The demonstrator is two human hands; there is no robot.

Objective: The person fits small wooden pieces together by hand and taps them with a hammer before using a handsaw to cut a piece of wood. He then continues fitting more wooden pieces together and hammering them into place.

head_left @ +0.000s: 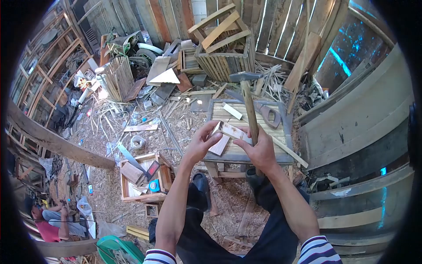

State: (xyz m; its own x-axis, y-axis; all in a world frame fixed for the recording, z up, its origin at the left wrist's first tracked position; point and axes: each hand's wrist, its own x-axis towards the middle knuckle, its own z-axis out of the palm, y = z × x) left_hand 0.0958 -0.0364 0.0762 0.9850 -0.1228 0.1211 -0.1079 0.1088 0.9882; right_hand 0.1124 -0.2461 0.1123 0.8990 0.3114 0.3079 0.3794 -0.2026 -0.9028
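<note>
Between my two hands, over a low slatted table (277, 147), is a small pale wooden piece (233, 131). My left hand (204, 141) has its thumb and fingers closed on the piece's left end. My right hand (260, 152) grips the upright handle of a hammer (249, 103) and also touches the piece's right end with its thumb. The hammer's head is up, above the table's back edge. On the table lie a handsaw (269, 115), a pale block (232, 111), a flat board (219, 145) and a long thin strip (288, 151).
Left of the table, a wooden box (143, 199) holds a blue tape measure (154, 185), wood blocks and a blade. Slatted crates (224, 65) and scrap wood stand behind. A person (52, 224) sits at the lower left, near a green chair (115, 248). A beam (61, 136) crosses the left side.
</note>
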